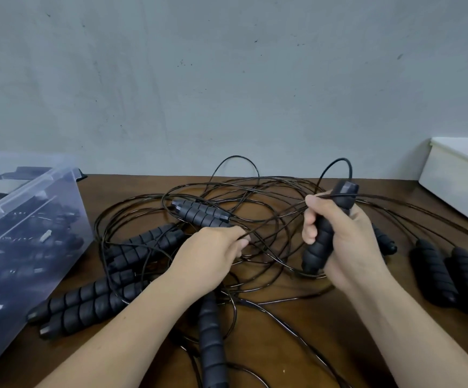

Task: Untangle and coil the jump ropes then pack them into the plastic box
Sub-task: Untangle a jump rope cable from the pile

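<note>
A tangle of thin black jump-rope cords (227, 197) lies across the middle of the brown table (297, 345). My right hand (347, 242) grips one black ribbed foam handle (322, 239) upright above the tangle, its cord looping over the top. My left hand (213, 253) pinches a cord strand just left of it. Several other handles lie about: a pair at the back (199, 214), a group at the left (87, 303), one at the front (210, 340), two at the right (451, 275). The clear plastic box (31, 219) stands tilted at the left with dark ropes inside.
A white bin (451, 177) with something pink inside stands at the back right corner. A grey wall runs directly behind the table. Cords trail toward the table's right edge and front.
</note>
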Motion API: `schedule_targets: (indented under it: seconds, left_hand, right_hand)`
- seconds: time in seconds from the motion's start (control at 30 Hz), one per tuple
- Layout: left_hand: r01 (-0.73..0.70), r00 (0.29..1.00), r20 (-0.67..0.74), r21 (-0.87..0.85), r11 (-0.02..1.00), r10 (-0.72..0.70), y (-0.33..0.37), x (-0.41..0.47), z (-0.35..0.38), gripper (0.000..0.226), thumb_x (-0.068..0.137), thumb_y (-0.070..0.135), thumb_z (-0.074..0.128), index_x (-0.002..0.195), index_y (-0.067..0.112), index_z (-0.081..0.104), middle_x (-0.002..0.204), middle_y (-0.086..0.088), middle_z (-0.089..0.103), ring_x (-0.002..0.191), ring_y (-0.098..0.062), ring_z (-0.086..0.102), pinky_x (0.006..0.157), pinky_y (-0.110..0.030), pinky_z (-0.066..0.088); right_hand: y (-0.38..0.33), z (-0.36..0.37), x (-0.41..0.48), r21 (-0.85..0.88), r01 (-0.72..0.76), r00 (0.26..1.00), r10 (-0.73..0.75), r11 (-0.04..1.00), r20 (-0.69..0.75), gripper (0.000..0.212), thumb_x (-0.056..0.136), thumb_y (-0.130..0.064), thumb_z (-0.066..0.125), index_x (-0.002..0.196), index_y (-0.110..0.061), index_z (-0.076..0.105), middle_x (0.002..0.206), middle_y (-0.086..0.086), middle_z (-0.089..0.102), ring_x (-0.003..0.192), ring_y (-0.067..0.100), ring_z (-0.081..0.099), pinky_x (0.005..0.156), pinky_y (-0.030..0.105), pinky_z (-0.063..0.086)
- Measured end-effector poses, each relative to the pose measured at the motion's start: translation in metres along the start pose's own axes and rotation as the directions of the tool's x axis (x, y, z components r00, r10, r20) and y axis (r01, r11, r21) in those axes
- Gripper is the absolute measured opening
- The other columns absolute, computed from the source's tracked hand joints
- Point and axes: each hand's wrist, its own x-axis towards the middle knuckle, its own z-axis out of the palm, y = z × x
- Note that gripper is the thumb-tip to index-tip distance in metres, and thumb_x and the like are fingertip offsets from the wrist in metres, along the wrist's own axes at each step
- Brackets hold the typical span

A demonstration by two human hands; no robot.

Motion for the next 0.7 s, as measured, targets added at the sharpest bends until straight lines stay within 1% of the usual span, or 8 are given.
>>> schedule_targets:
  seconds: [0.1, 0.2, 0.33, 0.43, 0.5, 0.57, 0.63, 0.7]
  left_hand:
    - [0.015, 0.997, -0.075, -0.011, 1.0, -0.016, 0.005, 0.001, -0.005, 0.027, 0.11, 0.042, 0.042, 0.118, 0.034, 0.067, 0.082, 0.015, 0.07, 0.08, -0.002, 0.065, 0.079, -0.035, 0.058]
    - [-0.028, 0.989, -0.146, -0.053, 0.998, 0.02, 0.012, -0.003, -0.011, 0.026, 0.109, 0.042, 0.042, 0.12, 0.037, 0.065, 0.074, 0.014, 0.066, 0.072, -0.003, 0.063, 0.072, -0.033, 0.056]
    - [-0.109, 0.988, -0.115, -0.069, 0.992, 0.101, 0.024, -0.011, -0.008, 0.019, 0.108, 0.037, 0.045, 0.108, 0.031, 0.063, 0.069, 0.01, 0.062, 0.067, -0.008, 0.061, 0.065, -0.035, 0.054]
    - [-0.122, 0.989, -0.092, -0.048, 0.991, 0.117, 0.026, -0.012, -0.003, 0.018, 0.108, 0.035, 0.047, 0.111, 0.033, 0.065, 0.069, 0.011, 0.062, 0.066, -0.008, 0.063, 0.064, -0.033, 0.054]
    - [-0.128, 0.99, -0.073, -0.061, 0.99, 0.124, 0.025, -0.011, -0.001, 0.014, 0.106, 0.038, 0.051, 0.108, 0.034, 0.064, 0.07, 0.011, 0.063, 0.067, -0.008, 0.063, 0.064, -0.034, 0.055]
    - [-0.11, 0.992, -0.064, -0.085, 0.99, 0.105, 0.025, -0.011, -0.001, 0.013, 0.104, 0.042, 0.056, 0.097, 0.034, 0.063, 0.067, 0.01, 0.062, 0.066, -0.008, 0.061, 0.063, -0.038, 0.054]
    - [-0.075, 0.997, -0.041, -0.117, 0.99, 0.071, 0.025, -0.012, -0.002, 0.016, 0.103, 0.044, 0.058, 0.092, 0.035, 0.064, 0.065, 0.01, 0.063, 0.065, -0.008, 0.062, 0.064, -0.037, 0.054]
    - [-0.053, 0.998, -0.021, -0.119, 0.991, 0.051, 0.026, -0.012, -0.003, 0.017, 0.103, 0.047, 0.057, 0.092, 0.036, 0.065, 0.065, 0.01, 0.066, 0.066, -0.006, 0.064, 0.067, -0.035, 0.056]
  right_hand:
    - [0.007, 0.001, 0.0, -0.059, -0.02, 0.999, 0.021, 0.998, 0.025, 0.013, 0.088, -0.02, 0.079, 0.091, -0.013, 0.069, 0.075, 0.012, 0.062, 0.055, 0.021, 0.048, 0.052, 0.031, 0.043]
    - [0.024, 0.008, -0.005, -0.184, -0.041, 0.995, 0.057, 0.982, 0.081, 0.019, 0.087, -0.017, 0.083, 0.099, -0.006, 0.073, 0.076, 0.014, 0.067, 0.055, 0.021, 0.054, 0.051, 0.031, 0.046]
    - [0.043, 0.016, -0.013, -0.323, 0.042, 0.983, 0.02, 0.946, 0.185, 0.018, 0.096, -0.021, 0.079, 0.104, -0.005, 0.073, 0.077, 0.016, 0.07, 0.057, 0.025, 0.059, 0.05, 0.032, 0.049]
    - [0.047, 0.014, -0.013, -0.393, 0.102, 0.983, -0.031, 0.914, 0.183, 0.021, 0.097, -0.023, 0.078, 0.1, -0.003, 0.071, 0.077, 0.015, 0.073, 0.057, 0.025, 0.062, 0.051, 0.034, 0.051]
    - [0.044, 0.015, -0.012, -0.353, 0.089, 0.984, -0.028, 0.932, 0.174, 0.022, 0.096, -0.021, 0.077, 0.098, 0.0, 0.07, 0.078, 0.017, 0.074, 0.057, 0.025, 0.062, 0.051, 0.033, 0.051]
    - [0.034, 0.014, -0.009, -0.248, 0.04, 0.993, -0.011, 0.968, 0.117, 0.018, 0.096, -0.014, 0.076, 0.091, 0.001, 0.069, 0.077, 0.017, 0.073, 0.056, 0.022, 0.06, 0.05, 0.03, 0.048]
    - [0.018, 0.009, -0.003, -0.108, -0.01, 1.0, 0.013, 0.994, 0.02, 0.014, 0.095, -0.012, 0.075, 0.086, -0.005, 0.067, 0.077, 0.013, 0.07, 0.056, 0.019, 0.056, 0.05, 0.027, 0.045]
    - [0.003, -0.001, 0.005, 0.001, -0.006, 0.999, 0.006, 1.0, -0.031, 0.016, 0.094, -0.018, 0.075, 0.083, -0.011, 0.066, 0.079, 0.011, 0.067, 0.06, 0.017, 0.054, 0.051, 0.026, 0.044]
